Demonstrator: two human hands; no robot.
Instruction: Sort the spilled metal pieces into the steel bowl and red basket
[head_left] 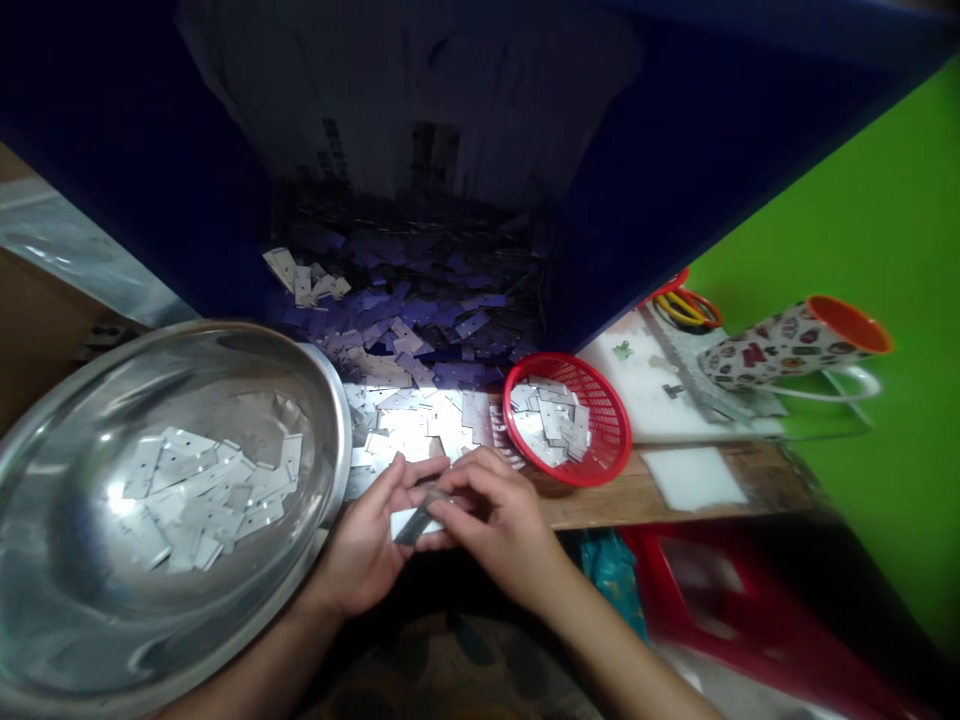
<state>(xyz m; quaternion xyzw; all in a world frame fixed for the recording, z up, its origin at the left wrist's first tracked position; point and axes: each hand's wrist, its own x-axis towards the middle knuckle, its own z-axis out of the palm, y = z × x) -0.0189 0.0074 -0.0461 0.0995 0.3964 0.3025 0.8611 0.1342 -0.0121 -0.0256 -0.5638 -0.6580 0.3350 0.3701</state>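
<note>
My left hand (364, 555) is turned palm up, its fingers curled around a small flat metal plate (402, 520) with a bright face. My right hand (510, 520) pinches a darker-looking metal plate (415, 524) between thumb and fingers, held slantwise over the bright one. Both hands meet just in front of a pile of similar plates (420, 415) that catches strong light. A large steel basin (330, 400) at my left contains more loose plates (202, 490). Close to my right hand stands a red plastic basket (615, 410) with several plates (555, 420) inside.
A dark blue enclosure (622, 180) rises around the back of the pile. On the right are a patterned mug (780, 345) with an orange rim, yellow and red rings (686, 308), and a white pad (694, 477) near the wooden table edge (600, 505). A green wall (885, 220) bounds that side.
</note>
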